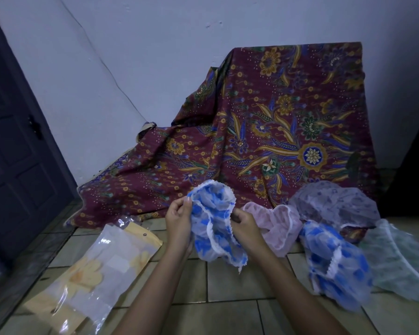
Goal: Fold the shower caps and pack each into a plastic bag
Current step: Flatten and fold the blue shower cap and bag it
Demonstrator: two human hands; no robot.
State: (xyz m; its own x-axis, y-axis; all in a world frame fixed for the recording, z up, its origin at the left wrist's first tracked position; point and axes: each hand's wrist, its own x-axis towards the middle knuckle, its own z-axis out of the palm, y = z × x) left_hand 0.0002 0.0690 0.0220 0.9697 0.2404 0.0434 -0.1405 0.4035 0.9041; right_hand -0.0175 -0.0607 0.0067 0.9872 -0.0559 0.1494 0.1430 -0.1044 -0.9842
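A blue-and-white shower cap (215, 226) with a frilly white elastic edge hangs in the air between my hands. My left hand (178, 220) pinches its left rim, and my right hand (244, 224) grips its right side. To the right, on the tiled floor, lie a pink cap (276, 228), a second blue-and-white cap (336, 264), a pale purple cap (334, 204) and a pale green cap (397, 259). A clear plastic bag (94, 269) with a yellow flower print lies flat on the floor at the lower left.
A maroon batik cloth (276, 122) drapes over something bulky against the white wall behind the caps. A dark door (12, 153) stands at the left. Beige floor tiles (215, 317) stretch toward me between my forearms.
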